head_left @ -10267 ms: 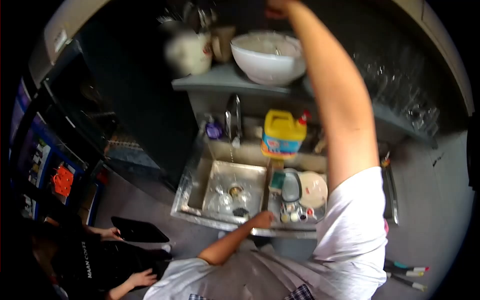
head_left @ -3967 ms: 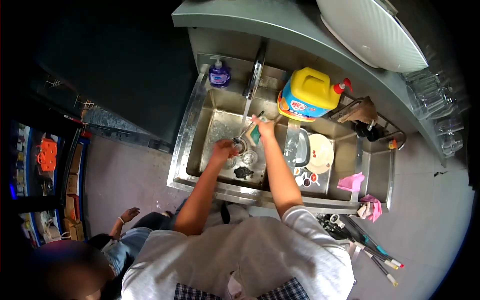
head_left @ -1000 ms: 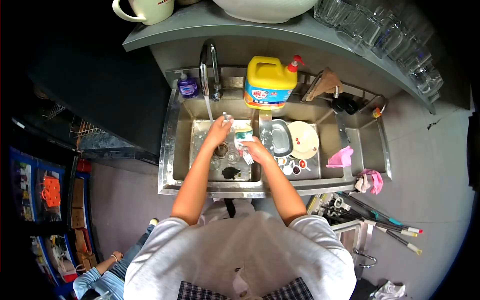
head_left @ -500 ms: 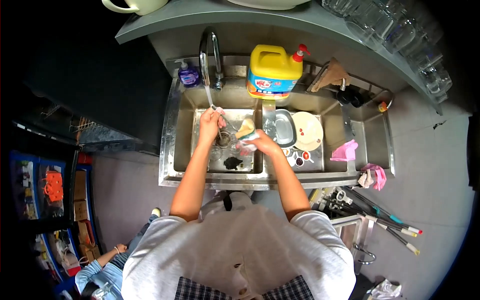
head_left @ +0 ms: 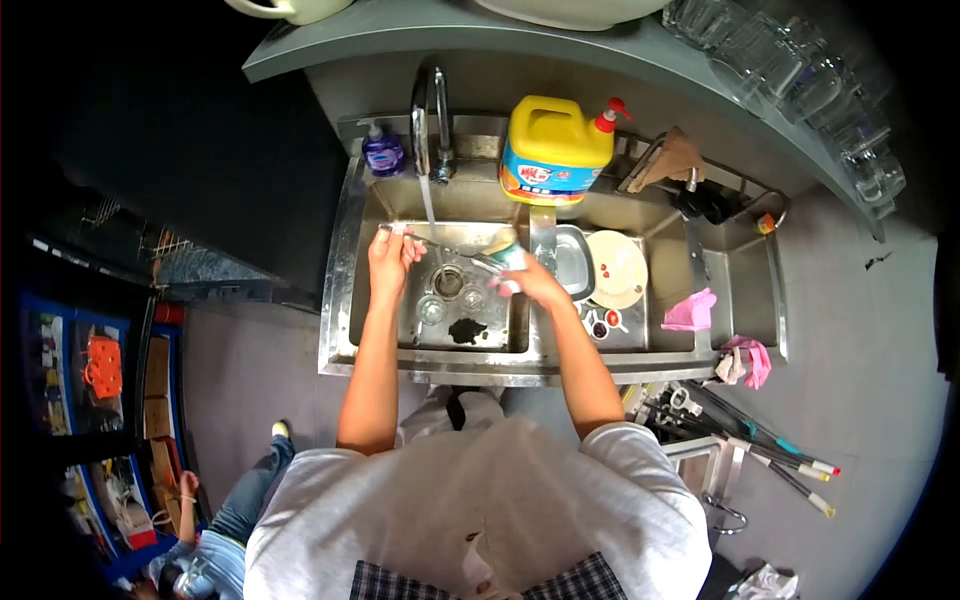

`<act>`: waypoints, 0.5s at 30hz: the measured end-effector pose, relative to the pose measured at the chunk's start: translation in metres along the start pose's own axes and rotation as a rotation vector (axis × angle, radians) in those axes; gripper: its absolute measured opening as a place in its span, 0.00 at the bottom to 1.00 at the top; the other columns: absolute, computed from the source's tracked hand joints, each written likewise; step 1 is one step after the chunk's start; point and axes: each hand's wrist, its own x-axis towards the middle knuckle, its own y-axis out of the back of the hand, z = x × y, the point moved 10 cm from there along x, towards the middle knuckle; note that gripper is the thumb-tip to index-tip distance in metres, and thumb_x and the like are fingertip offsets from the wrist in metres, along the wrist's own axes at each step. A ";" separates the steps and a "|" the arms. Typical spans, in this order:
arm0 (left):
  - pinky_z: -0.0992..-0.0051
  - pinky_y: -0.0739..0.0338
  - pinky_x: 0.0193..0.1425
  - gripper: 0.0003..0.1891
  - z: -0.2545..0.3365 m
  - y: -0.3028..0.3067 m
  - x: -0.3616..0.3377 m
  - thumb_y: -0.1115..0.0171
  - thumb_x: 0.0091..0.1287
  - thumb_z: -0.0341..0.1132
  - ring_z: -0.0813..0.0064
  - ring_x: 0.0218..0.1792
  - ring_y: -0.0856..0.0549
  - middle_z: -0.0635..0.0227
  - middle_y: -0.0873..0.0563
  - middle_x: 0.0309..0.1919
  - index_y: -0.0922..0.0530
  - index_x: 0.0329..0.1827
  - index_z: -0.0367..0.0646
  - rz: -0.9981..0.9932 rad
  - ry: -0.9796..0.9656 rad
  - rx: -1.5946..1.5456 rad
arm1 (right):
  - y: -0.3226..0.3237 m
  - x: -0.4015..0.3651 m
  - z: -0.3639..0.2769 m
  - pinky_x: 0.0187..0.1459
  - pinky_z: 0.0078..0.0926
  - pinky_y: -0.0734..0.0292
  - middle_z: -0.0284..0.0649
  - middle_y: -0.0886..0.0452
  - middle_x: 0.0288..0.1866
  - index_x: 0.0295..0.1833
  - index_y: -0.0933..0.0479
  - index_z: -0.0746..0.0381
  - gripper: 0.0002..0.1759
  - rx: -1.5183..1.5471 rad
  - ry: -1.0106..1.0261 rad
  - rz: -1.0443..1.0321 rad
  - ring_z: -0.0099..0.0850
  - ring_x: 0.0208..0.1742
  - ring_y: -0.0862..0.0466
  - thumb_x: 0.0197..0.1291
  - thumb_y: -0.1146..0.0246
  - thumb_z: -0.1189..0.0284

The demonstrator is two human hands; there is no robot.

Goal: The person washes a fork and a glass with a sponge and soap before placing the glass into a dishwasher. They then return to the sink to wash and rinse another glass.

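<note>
My left hand (head_left: 390, 258), over the left sink basin, pinches one end of a thin metal utensil (head_left: 432, 243). Its other end runs to the sponge, so I cannot make out its kind. In my right hand (head_left: 533, 283) is a yellow and green sponge (head_left: 506, 250), pressed against the utensil, with foam on the fingers. Water (head_left: 430, 200) runs from the faucet (head_left: 420, 120) just right of my left hand. Below, in the basin, are the drain (head_left: 448, 283), clear glasses (head_left: 431, 309) and a dark clump (head_left: 467, 331).
A yellow detergent jug (head_left: 555, 150) and purple soap bottle (head_left: 382, 152) stand behind the basins. The middle basin holds a cream plate (head_left: 616, 265), a grey tray (head_left: 571, 262) and small cups (head_left: 612, 318). Pink cloth (head_left: 690, 310) hangs on the right divider. Another person (head_left: 225, 530) is at lower left.
My left hand has moved left, out of the running water, and the utensil now stretches slantwise to the sponge. My right hand has shifted slightly right and up with the sponge.
</note>
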 end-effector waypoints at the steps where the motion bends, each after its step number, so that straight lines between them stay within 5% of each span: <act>1: 0.79 0.29 0.30 0.10 -0.005 -0.002 -0.002 0.52 0.73 0.34 0.76 0.25 0.22 0.70 0.27 0.18 0.27 0.38 0.37 0.016 0.021 -0.051 | -0.009 0.004 0.000 0.34 0.26 0.19 0.42 0.18 0.40 0.54 0.31 0.68 0.16 -0.043 0.012 -0.023 0.30 0.36 0.17 0.59 0.43 0.80; 6: 0.76 0.28 0.32 0.08 -0.029 0.031 -0.002 0.50 0.72 0.34 0.73 0.26 0.21 0.70 0.26 0.19 0.27 0.40 0.38 0.104 0.044 -0.150 | -0.040 -0.024 -0.016 0.33 0.24 0.24 0.41 0.20 0.38 0.57 0.30 0.67 0.20 0.263 0.053 -0.197 0.27 0.32 0.20 0.57 0.41 0.81; 9: 0.76 0.27 0.32 0.09 -0.026 0.068 -0.001 0.49 0.72 0.36 0.72 0.26 0.21 0.69 0.26 0.18 0.27 0.38 0.38 0.183 -0.003 -0.084 | -0.019 -0.055 -0.023 0.31 0.23 0.26 0.41 0.20 0.36 0.56 0.30 0.68 0.21 0.428 0.068 -0.021 0.27 0.30 0.21 0.55 0.42 0.82; 10: 0.75 0.27 0.31 0.10 -0.021 0.074 -0.006 0.49 0.72 0.36 0.72 0.26 0.21 0.69 0.27 0.18 0.27 0.37 0.38 0.220 0.000 -0.116 | -0.003 -0.057 -0.011 0.27 0.23 0.26 0.40 0.20 0.34 0.56 0.30 0.67 0.21 0.319 0.043 -0.063 0.27 0.28 0.21 0.54 0.43 0.84; 12: 0.76 0.27 0.30 0.12 -0.019 0.087 -0.016 0.49 0.72 0.38 0.71 0.26 0.21 0.69 0.27 0.17 0.27 0.36 0.38 0.268 0.071 -0.164 | 0.062 -0.059 0.023 0.19 0.23 0.31 0.39 0.21 0.32 0.51 0.28 0.66 0.17 0.059 -0.086 0.339 0.27 0.22 0.23 0.53 0.42 0.81; 15: 0.77 0.27 0.29 0.12 -0.031 0.100 -0.031 0.47 0.71 0.40 0.73 0.24 0.22 0.71 0.27 0.17 0.26 0.35 0.40 0.304 0.145 -0.226 | 0.141 -0.037 0.066 0.17 0.26 0.29 0.42 0.19 0.23 0.50 0.31 0.71 0.18 -0.476 -0.111 0.630 0.29 0.17 0.21 0.54 0.40 0.76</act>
